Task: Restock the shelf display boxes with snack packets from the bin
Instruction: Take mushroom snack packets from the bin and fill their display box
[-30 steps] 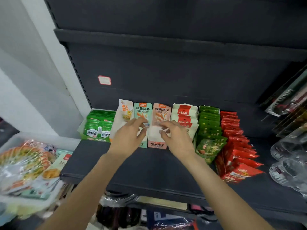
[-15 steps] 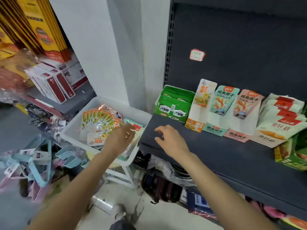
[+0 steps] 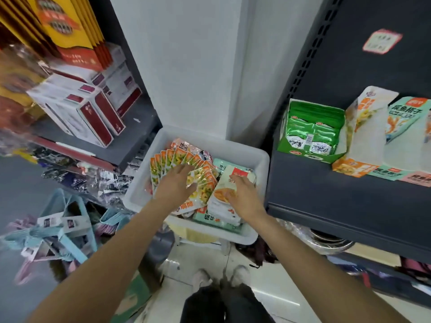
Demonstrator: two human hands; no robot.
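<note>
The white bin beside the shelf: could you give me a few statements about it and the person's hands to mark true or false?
1. Both hands are over the white bin. True.
2. The left hand rests on a fan of orange packets. True.
3. The right hand is holding the green display box. False: it rests on a packet in the bin.
4. The green display box stands empty. False: green packets fill it.

Orange packets point(image 3: 177, 164) fanned in white bin point(image 3: 258, 159)
</note>
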